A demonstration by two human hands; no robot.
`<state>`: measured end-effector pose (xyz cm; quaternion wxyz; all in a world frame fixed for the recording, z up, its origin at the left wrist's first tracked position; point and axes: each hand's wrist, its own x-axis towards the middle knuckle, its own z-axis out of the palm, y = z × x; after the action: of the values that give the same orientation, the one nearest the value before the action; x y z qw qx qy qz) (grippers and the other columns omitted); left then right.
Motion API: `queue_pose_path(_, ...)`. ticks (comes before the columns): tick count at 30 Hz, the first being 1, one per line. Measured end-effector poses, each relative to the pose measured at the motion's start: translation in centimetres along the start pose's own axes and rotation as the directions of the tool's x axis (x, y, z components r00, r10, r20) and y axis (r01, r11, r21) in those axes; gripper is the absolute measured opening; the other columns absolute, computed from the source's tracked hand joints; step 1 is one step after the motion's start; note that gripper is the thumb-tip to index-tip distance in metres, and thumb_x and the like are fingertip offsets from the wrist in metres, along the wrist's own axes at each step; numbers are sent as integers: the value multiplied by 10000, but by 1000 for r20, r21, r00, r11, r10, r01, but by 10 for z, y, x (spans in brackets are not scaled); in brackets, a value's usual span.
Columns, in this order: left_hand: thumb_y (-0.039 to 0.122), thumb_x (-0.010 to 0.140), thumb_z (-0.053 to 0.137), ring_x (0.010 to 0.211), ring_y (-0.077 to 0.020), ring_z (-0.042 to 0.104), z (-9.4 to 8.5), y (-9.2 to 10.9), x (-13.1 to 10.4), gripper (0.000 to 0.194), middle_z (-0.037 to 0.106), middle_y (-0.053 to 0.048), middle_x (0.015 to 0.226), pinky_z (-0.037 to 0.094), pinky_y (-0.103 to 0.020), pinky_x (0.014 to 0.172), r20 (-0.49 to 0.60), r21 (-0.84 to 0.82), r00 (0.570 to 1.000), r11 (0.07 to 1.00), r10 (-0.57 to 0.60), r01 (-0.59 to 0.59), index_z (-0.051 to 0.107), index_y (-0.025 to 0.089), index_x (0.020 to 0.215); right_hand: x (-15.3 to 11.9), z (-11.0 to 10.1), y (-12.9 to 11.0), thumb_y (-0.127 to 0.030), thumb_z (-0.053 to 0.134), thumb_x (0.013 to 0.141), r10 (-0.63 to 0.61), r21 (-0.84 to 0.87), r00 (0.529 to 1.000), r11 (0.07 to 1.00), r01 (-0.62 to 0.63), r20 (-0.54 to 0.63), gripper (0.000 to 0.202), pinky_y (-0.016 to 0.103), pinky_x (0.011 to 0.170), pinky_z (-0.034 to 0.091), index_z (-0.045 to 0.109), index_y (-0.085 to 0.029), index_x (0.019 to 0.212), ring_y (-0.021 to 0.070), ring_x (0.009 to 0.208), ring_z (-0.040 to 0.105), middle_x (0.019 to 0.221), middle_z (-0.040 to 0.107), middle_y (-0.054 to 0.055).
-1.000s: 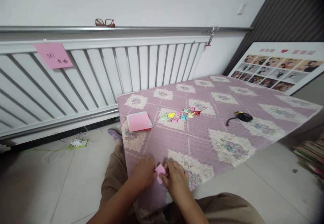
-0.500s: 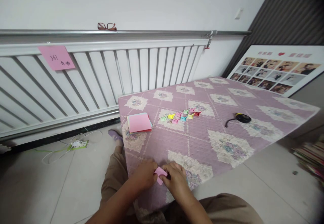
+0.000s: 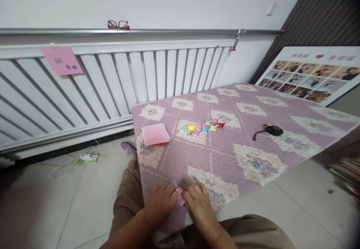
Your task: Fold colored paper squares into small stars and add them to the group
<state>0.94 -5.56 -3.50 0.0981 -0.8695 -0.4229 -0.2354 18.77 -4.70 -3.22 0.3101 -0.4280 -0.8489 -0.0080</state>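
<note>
A small folded piece of pink paper is held between my two hands, close to the table's near edge. My left hand is closed on its left side, and my right hand grips its right side. The fingers cover much of the paper. Farther off, a stack of coloured paper lies at the table's left, a pink sheet on top. To its right, several small folded paper pieces in green, yellow, pink, blue and red stand in two rows.
The table has a purple floral cloth. A black coiled object with a short strap lies at right. Behind are a white radiator, a pink note and glasses on a pipe. A power strip rests on the floor at left.
My fingers have closed further over the pink paper, so less of it shows now. The view has shifted slightly; the stack and the folded pieces stay in place on the table.
</note>
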Motion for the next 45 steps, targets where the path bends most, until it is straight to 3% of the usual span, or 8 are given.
queue_pose_path(4, 170, 881, 535, 721, -188, 508, 3, 6, -11, 153, 577, -14, 756, 392, -318, 661, 130, -30, 986, 993, -108, 113, 555, 197, 732, -12, 1, 1, -147, 592, 829, 65, 86, 996, 994, -70, 62, 98, 365, 889, 352, 604, -236, 789, 178, 836, 524, 834, 616, 1)
queue_pose_path(9, 202, 887, 533, 839, -198, 526, -12, 8, -12, 119, 617, -14, 872, 388, -352, 778, 321, -162, 917, 940, -236, 299, 620, 226, 811, -10, -14, -1, -114, 628, 782, 112, 141, 968, 979, -146, 224, 167, 347, 850, 378, 620, -258, 864, 184, 879, 548, 913, 638, -2)
queue_pose_path(12, 195, 880, 541, 879, -194, 520, -18, 6, -12, 124, 620, -15, 895, 371, -360, 834, 362, -226, 873, 878, -327, 422, 644, 235, 824, -10, -16, -2, -117, 631, 782, 151, 148, 962, 971, -187, 229, 146, 354, 871, 368, 605, -256, 821, 179, 888, 555, 899, 636, -11)
queue_pose_path(17, 197, 850, 578, 871, -197, 517, -21, 6, -9, 102, 615, -13, 868, 357, -366, 830, 389, -257, 823, 809, -414, 529, 642, 228, 776, -13, -14, -3, -156, 619, 821, 197, 122, 948, 965, -233, 250, 104, 389, 909, 333, 611, -259, 822, 184, 893, 553, 909, 627, -5)
queue_pose_path(21, 235, 868, 562, 880, -209, 520, -24, 8, -5, 126, 619, -16, 869, 349, -378, 828, 412, -244, 796, 788, -442, 564, 631, 222, 763, -11, -16, -4, -227, 579, 862, 255, 117, 928, 948, -295, 272, 82, 411, 916, 306, 634, -278, 830, 201, 912, 538, 923, 623, 2)
queue_pose_path(30, 317, 896, 517, 898, -228, 522, -22, 7, 5, 193, 625, -20, 861, 339, -391, 835, 498, -134, 713, 769, -493, 625, 629, 230, 766, -5, -8, -9, -322, 517, 900, 364, 7, 915, 929, -371, 173, 224, 378, 832, 317, 596, -244, 705, 202, 833, 517, 806, 599, 21)
queue_pose_path(45, 351, 890, 518, 908, -255, 538, -26, 0, 23, 204, 638, -36, 905, 344, -395, 799, 629, -18, 626, 796, -461, 604, 635, 216, 791, -7, 0, -7, -339, 563, 880, 384, -102, 905, 923, -371, 186, 233, 392, 805, 328, 573, -237, 671, 233, 851, 511, 786, 584, 34)
